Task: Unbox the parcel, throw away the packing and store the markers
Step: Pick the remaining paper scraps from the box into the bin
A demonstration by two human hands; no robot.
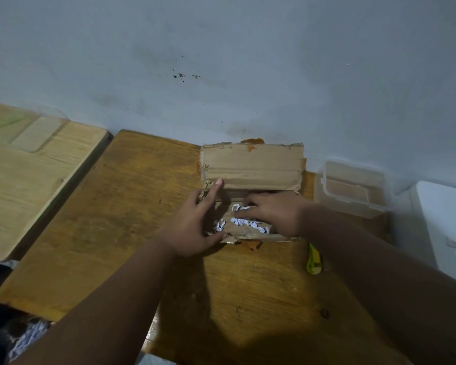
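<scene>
1. Counter (116, 219): worn wood. A yellow cutter (313, 259) lies just beside the right forearm, near the box, and is not in hand.

2. Left hand (195, 227): grip spread. The thumb is on the box's near left corner and the forefinger lies straight, its tip touching the raised flap (250, 167).

3. Right hand (271, 214): inside the box (248, 234), fingers laid over the white paper shreds (244, 222). The blur does not show whether the grip has closed on any.

4. Box: open, on the counter against the wall, flap standing up at the far side. No markers are visible; presumably they lie under the shreds.

5. Tub (323, 185): clear plastic, right of the box, lid off. It looks the likely store for the markers.

Assessment: the step in hand is clearing the packing. Recommended:
- Keep the left hand bracing the box and flap so neither shifts.
- Gather the shreds in 1 full handful, not in pinches, to limit scatter.
- Lift straight up and feel for markers caught in the paper.
- Keep the forearm off the cutter.
</scene>
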